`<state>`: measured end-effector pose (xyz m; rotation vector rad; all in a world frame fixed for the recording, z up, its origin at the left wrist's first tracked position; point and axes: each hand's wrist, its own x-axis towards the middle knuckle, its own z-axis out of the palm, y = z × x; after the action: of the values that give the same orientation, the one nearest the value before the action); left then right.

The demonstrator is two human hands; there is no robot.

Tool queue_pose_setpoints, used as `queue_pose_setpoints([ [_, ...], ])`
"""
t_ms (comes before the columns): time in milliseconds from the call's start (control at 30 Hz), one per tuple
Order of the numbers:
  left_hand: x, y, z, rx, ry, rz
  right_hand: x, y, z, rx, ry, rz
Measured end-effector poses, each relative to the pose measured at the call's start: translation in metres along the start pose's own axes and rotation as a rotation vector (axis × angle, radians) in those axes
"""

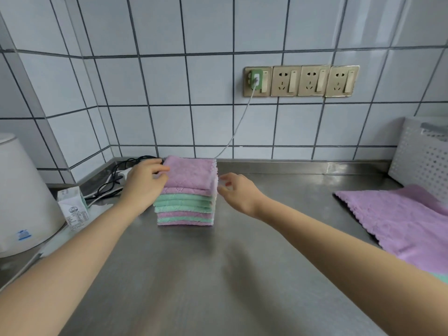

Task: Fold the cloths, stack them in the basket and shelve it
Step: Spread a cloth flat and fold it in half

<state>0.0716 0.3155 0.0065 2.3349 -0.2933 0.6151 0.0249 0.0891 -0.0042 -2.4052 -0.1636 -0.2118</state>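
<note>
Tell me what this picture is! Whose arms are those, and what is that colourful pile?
There is no machine here. A person wears a camera on the head, so you see their own arms reaching forward over a shiny metal counter. The pile is a stack of folded cloths, purple and green. The left hand touches the stack's left side; the right hand hovers open by its right side, holding nothing. More purple cloth lies unfolded at the right, with a white basket behind it. A small carton stands at the left.
</note>
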Motion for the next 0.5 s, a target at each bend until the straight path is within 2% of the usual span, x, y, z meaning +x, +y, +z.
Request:
queue_pose_setpoints([
  [100, -0.022, 0.042, 0.014, -0.043, 0.017, 0.114, -0.041, 0.025, -0.029, -0.114, 0.0, -0.023],
  [200, -0.052, 0.087, 0.05, -0.072, -0.051, 0.207, -0.091, 0.067, -0.062, -0.215, 0.017, 0.005],
  [500, -0.129, 0.197, 0.181, -0.181, -0.477, 0.312, -0.213, 0.193, -0.148, -0.461, 0.154, 0.221],
])
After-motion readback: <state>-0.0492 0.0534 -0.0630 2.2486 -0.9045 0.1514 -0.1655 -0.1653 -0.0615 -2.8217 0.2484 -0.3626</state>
